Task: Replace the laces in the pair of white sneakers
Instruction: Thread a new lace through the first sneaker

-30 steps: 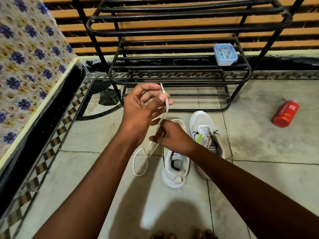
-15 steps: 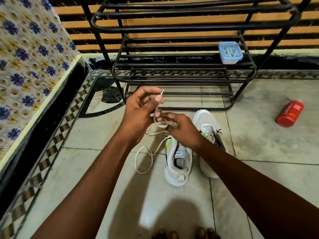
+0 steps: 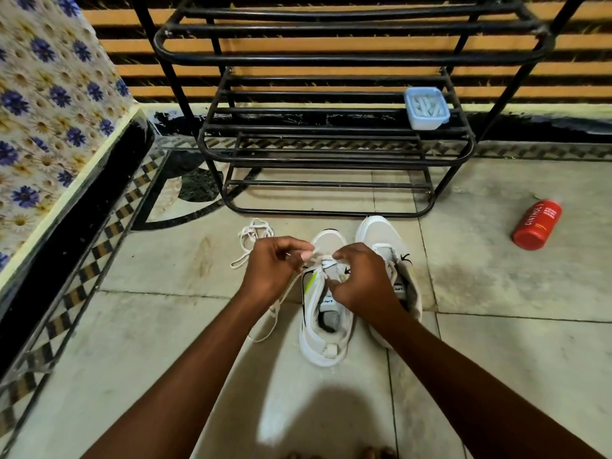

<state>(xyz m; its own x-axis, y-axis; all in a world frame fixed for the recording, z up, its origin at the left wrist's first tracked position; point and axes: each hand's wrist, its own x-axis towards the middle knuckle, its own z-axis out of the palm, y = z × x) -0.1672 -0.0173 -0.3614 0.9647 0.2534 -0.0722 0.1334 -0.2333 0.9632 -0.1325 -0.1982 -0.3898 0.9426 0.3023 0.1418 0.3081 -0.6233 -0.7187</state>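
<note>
Two white sneakers stand side by side on the tiled floor point(image 3: 496, 276), toes pointing toward the black metal shoe rack point(image 3: 331, 140) that stands against the striped wall. The left sneaker point(image 3: 326, 326) lies just in front of the rack's lower rail, and both hands work over its eyelet area. The left hand point(image 3: 271, 270) has its fingers curled, pinching a white lace point(image 3: 318, 260) near the tip; the rest of that lace runs down under the wrist and loops onto the floor to the left of the shoe. The right hand point(image 3: 361, 276) is likewise curled, its fingertips pinching the lace at the tongue of the same sneaker. The right sneaker point(image 3: 381, 236) sits touching or just beside the left one, partly hidden by the right wrist (its own lacing is only partly visible).

A second loose lace point(image 3: 251, 236) lies in a tangle on the floor beyond the left hand, near the rack's front left corner. A red bottle point(image 3: 536, 225) lies on its side well apart to the right. A small pale-blue container point(image 3: 426, 108) rests on a middle shelf of the rack, toward its right end. Along the floor's left edge runs a floral-patterned cloth point(image 3: 49, 104) over a raised black-edged surface
</note>
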